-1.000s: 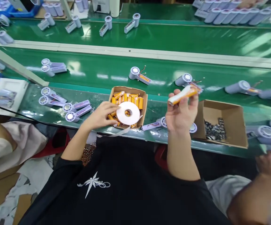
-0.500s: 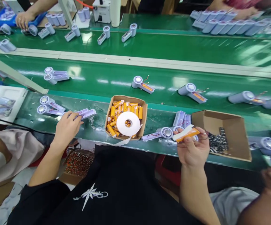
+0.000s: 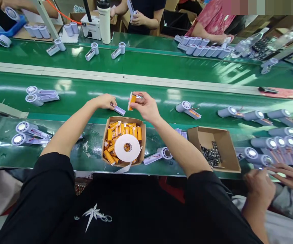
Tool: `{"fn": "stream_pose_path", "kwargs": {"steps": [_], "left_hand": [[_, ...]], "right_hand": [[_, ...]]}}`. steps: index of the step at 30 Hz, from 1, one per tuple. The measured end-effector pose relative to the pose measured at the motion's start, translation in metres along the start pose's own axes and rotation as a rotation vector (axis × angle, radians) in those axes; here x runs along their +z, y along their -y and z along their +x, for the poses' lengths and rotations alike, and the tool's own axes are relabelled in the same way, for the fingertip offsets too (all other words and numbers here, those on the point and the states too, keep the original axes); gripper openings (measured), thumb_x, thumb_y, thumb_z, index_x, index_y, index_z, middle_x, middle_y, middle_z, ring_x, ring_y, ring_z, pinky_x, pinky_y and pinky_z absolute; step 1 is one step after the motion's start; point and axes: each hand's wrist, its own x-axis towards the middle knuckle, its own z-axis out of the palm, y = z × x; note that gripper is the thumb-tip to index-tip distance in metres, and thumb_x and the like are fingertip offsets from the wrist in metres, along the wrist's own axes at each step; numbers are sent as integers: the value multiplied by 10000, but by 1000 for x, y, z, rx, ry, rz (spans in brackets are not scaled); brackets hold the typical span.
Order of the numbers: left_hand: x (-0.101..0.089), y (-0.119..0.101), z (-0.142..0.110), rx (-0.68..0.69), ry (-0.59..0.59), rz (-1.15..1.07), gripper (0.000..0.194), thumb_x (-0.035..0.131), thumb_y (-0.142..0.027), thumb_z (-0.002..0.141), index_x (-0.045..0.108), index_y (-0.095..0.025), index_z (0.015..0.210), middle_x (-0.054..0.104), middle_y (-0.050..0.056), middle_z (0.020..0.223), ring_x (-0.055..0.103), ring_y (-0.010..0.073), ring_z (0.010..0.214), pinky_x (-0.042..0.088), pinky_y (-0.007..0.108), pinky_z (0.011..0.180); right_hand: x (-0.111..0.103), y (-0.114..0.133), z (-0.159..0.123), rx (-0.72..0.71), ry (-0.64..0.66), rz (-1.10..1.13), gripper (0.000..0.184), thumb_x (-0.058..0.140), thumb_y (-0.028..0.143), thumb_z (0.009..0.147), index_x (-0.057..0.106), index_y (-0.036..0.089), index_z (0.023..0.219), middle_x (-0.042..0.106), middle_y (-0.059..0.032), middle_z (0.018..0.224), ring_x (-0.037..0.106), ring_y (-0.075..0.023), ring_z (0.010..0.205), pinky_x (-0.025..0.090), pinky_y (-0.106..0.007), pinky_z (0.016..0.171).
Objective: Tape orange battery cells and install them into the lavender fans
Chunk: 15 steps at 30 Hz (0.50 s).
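Both hands are raised over the green conveyor belt, just beyond a cardboard box of orange batteries. My left hand is closed on a lavender fan handle piece, whose end sticks out to the right. My right hand pinches an orange battery with white tape, held upright close to the lavender piece. A white tape roll lies on top of the batteries in the box.
A second cardboard box with small dark metal parts stands to the right. Lavender fan units lie on the belt at left, right and near the front. Another person's hands work at lower right; others work across the belt.
My left hand picked up a lavender piece from the left bench and carried it forward. My right hand brought the taped battery up and left to meet it over the belt.
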Motion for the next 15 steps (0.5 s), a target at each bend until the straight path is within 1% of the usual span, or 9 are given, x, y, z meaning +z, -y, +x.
{"fn": "stream_pose_path", "kwargs": {"steps": [1,3,5,7,9,12,15], "left_hand": [[0,5,0,-4,2,-62,222,727,-373,848,880,-294,989,869,-28,1050,762,200,1098,523,216,908],[1,10,1,-36,-37,-168,268,689,-422,905,875,-270,1025,871,-21,1042,762,188,1046,500,212,865],[6,8,2,-90,-113,-197,307,643,-419,963,862,-233,1069,867,20,1038,755,195,1003,489,237,855],[12,2,5,-135,-163,-184,322,607,-401,1008,841,-216,1129,860,53,1066,748,209,1003,484,263,867],[17,-6,8,-173,-188,-179,307,599,-380,1026,822,-219,1162,853,69,1108,745,225,1022,483,284,890],[20,-15,11,-208,-191,-180,257,629,-351,1018,809,-235,1160,848,69,1131,747,237,1042,483,298,925],[20,-23,15,-232,-187,-180,211,650,-328,1011,805,-241,1125,847,74,1124,752,255,1067,489,308,934]], "right_hand": [[5,-9,10,22,40,-51,543,859,412,865,663,246,1343,828,-35,1106,807,-225,993,684,-389,932],[15,-25,24,58,120,-191,494,811,339,882,683,221,1344,821,-9,984,784,-218,910,656,-375,899],[22,-36,33,83,177,-354,451,773,295,902,703,211,1339,799,11,886,757,-216,852,622,-358,868],[24,-42,36,92,213,-500,432,751,281,920,716,203,1344,784,13,839,734,-220,815,586,-341,841],[21,-45,37,84,231,-600,455,730,273,937,711,182,1383,789,-3,846,729,-229,811,556,-329,820],[14,-44,35,94,248,-698,502,693,258,967,675,152,1458,811,-32,891,741,-238,836,536,-319,807],[10,-40,32,129,298,-851,498,679,258,1000,668,166,1490,849,-65,980,762,-252,883,537,-324,840]]}}
